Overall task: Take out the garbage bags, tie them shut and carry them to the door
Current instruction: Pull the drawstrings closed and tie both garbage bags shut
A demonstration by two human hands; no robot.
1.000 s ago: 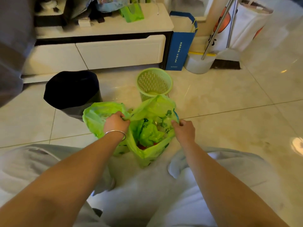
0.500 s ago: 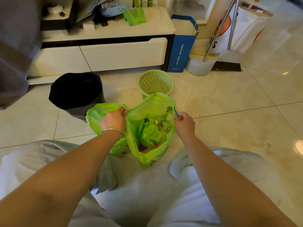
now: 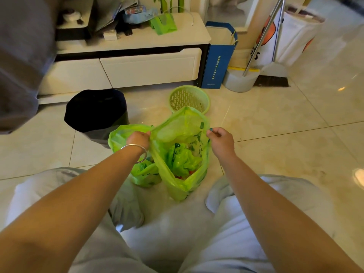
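A green garbage bag [image 3: 182, 181] stands open on the tiled floor in front of my knees, with crumpled green plastic and some red scraps inside. My left hand [image 3: 138, 139], with a silver bangle on the wrist, pinches the left side of its rim. My right hand [image 3: 221, 142] pinches the right side, so the mouth is stretched wide between them. A second green garbage bag [image 3: 120, 135] sits just left of it, partly hidden behind my left hand and the first bag.
A bin with a black liner [image 3: 96, 113] stands to the left behind the bags. A small green perforated basket [image 3: 190, 98] is right behind them. Farther back are a white TV cabinet [image 3: 128, 69], a blue paper bag [image 3: 218, 62], and a broom with dustpan [image 3: 273, 73].
Both hands have lifted the rim of the nearer bag and pulled it wider apart. The bag now stands taller, and the view has tilted slightly.
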